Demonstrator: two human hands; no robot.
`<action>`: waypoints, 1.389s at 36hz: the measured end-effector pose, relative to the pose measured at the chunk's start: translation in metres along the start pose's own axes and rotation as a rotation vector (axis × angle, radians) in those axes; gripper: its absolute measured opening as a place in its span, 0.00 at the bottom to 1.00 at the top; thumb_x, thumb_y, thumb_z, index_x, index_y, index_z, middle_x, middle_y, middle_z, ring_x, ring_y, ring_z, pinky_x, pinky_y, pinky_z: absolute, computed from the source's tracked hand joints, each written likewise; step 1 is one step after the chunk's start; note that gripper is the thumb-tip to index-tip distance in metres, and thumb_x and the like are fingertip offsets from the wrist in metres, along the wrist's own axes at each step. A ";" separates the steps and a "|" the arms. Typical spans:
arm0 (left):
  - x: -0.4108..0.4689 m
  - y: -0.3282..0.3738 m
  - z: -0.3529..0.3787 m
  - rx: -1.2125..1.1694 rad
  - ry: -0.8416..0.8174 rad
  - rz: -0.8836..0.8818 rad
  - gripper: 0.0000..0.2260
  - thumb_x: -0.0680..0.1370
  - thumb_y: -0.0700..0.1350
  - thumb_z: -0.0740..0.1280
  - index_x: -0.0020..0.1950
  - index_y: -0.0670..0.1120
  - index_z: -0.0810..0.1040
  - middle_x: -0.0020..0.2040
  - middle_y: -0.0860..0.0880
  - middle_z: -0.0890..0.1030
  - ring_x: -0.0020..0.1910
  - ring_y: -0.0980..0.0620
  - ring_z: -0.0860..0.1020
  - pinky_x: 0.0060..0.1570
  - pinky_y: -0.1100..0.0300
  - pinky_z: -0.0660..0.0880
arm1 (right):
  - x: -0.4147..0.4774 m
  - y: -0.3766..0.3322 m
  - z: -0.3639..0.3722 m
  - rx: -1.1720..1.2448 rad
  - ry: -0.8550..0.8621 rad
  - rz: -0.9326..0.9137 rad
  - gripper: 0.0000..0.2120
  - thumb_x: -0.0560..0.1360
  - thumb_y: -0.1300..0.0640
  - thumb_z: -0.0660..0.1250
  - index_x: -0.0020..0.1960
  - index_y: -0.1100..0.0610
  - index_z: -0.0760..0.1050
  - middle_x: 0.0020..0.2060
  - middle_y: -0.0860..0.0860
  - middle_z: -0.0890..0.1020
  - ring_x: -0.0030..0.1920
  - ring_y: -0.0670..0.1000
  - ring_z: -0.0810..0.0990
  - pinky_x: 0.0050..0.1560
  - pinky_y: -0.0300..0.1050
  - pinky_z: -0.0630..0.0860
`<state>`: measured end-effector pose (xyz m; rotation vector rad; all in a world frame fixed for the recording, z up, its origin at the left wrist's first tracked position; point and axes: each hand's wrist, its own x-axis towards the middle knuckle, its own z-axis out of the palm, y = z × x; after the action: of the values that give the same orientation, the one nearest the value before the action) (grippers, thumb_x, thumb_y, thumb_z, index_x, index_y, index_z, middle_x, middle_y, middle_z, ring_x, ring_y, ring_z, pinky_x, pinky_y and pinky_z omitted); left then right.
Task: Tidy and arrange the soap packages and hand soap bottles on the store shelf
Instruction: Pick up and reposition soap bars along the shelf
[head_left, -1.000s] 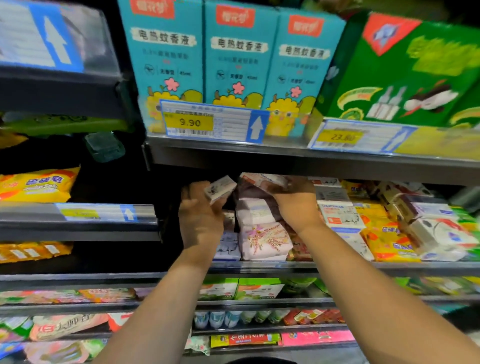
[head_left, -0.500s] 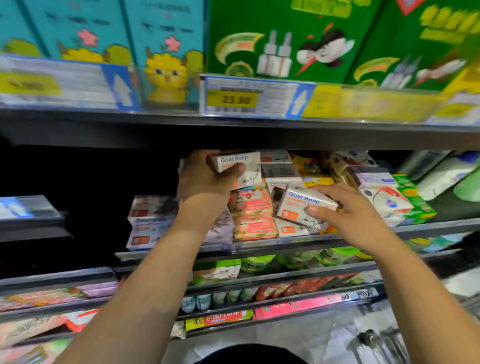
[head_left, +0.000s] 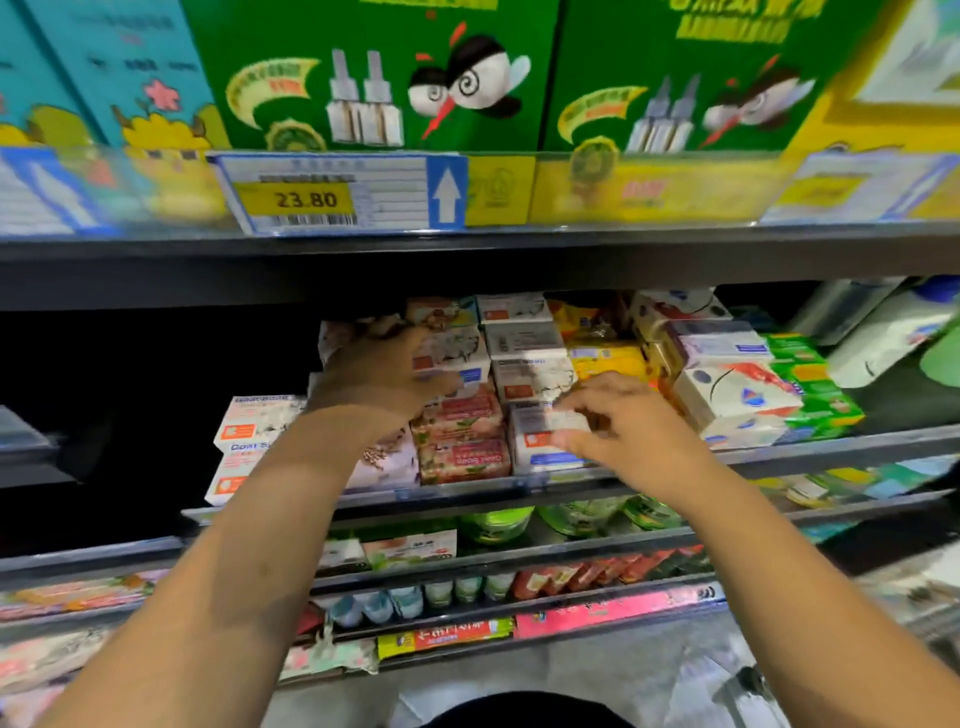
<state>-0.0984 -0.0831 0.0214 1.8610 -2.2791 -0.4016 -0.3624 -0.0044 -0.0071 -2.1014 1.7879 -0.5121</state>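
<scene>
The left hand (head_left: 384, 379) is reached into the middle shelf (head_left: 831, 447). Its fingers are curled over the top box (head_left: 454, 353) of a soap stack with the thumb beneath, so that this white box is gripped. The right hand (head_left: 628, 426) is held at the shelf front with bent fingers laid against the end of the front box (head_left: 540, 434), also white. Because of blur, it cannot be told whether that box is pinched or only touched.

Between the two hands, at least two red soap packs (head_left: 462, 460) are stacked, the lowest with its label upside down. Left of the left arm, two orange-labelled boxes (head_left: 254, 421) are piled one on the other at the shelf end. Behind the right hand, three more white boxes (head_left: 522, 340) are stacked in one column. Further right, a large white carton (head_left: 737, 395) is set beside a pile of green packs (head_left: 815, 384), and one white bottle (head_left: 883, 338) is seen lying at the far end.

On the shelf above, two green cartons (head_left: 374, 73) and two teal cartons (head_left: 140, 78) are lined up, and one price tag (head_left: 306, 200) reading 23.80 can be read.
</scene>
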 end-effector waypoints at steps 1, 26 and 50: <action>0.001 0.001 0.000 0.018 -0.013 0.001 0.32 0.76 0.66 0.66 0.77 0.56 0.63 0.79 0.51 0.61 0.75 0.47 0.64 0.70 0.54 0.67 | -0.002 0.000 0.002 0.026 -0.029 -0.006 0.26 0.70 0.36 0.68 0.63 0.49 0.79 0.55 0.44 0.71 0.61 0.46 0.70 0.56 0.37 0.75; 0.071 0.044 0.032 -0.315 0.128 0.113 0.28 0.75 0.54 0.73 0.71 0.45 0.71 0.69 0.44 0.75 0.67 0.43 0.74 0.64 0.48 0.72 | 0.020 -0.001 -0.008 0.070 -0.163 0.049 0.48 0.63 0.39 0.80 0.77 0.47 0.61 0.74 0.44 0.65 0.75 0.48 0.62 0.76 0.48 0.61; -0.005 -0.036 0.033 -0.097 0.396 0.166 0.14 0.77 0.50 0.64 0.55 0.44 0.83 0.51 0.44 0.84 0.51 0.42 0.82 0.54 0.55 0.76 | 0.042 -0.018 -0.014 -0.062 -0.216 -0.052 0.35 0.74 0.55 0.75 0.76 0.57 0.64 0.66 0.50 0.73 0.49 0.33 0.79 0.52 0.23 0.71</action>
<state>-0.0736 -0.0813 -0.0213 1.5290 -2.0805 -0.1037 -0.3475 -0.0439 0.0162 -2.1570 1.6510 -0.2340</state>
